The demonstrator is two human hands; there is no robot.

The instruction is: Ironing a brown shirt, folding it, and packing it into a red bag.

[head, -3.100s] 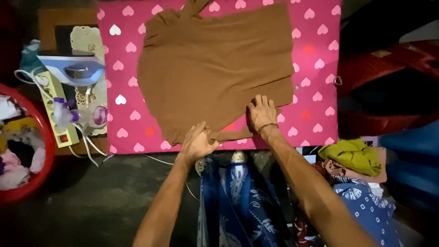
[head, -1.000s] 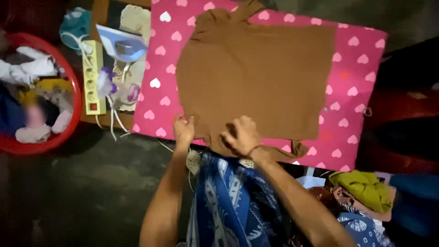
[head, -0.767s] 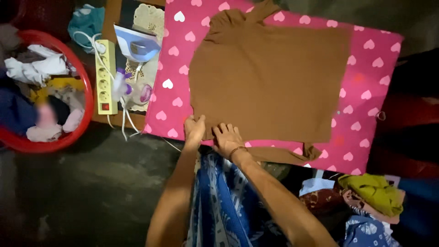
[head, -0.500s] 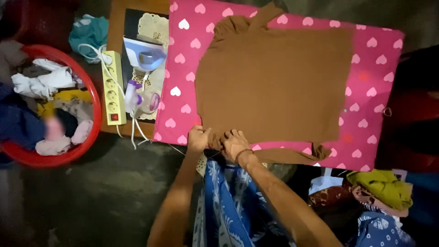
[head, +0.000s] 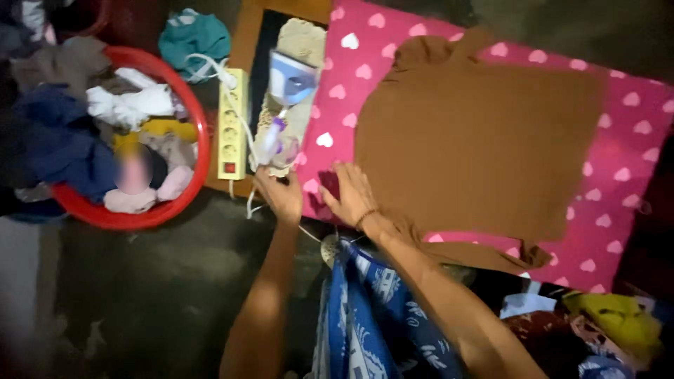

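Note:
A brown garment lies spread flat on a pink mat with white hearts. My right hand rests with fingers apart on the mat's near left part, touching the garment's lower left corner. My left hand is at the mat's near left corner, beside the white cord of a blue and white iron. Its fingers are curled, and blur hides whether they grip anything. The iron stands on a beige pad just left of the mat.
A yellow power strip lies left of the iron. A red basket full of clothes sits at the far left, with a teal cloth above it. Blue patterned fabric covers my lap. Folded clothes lie at lower right.
Both hands have slid left along the mat's near edge, from the garment's hem to the mat's left corner near the iron. The view has swung left, showing more of the basket.

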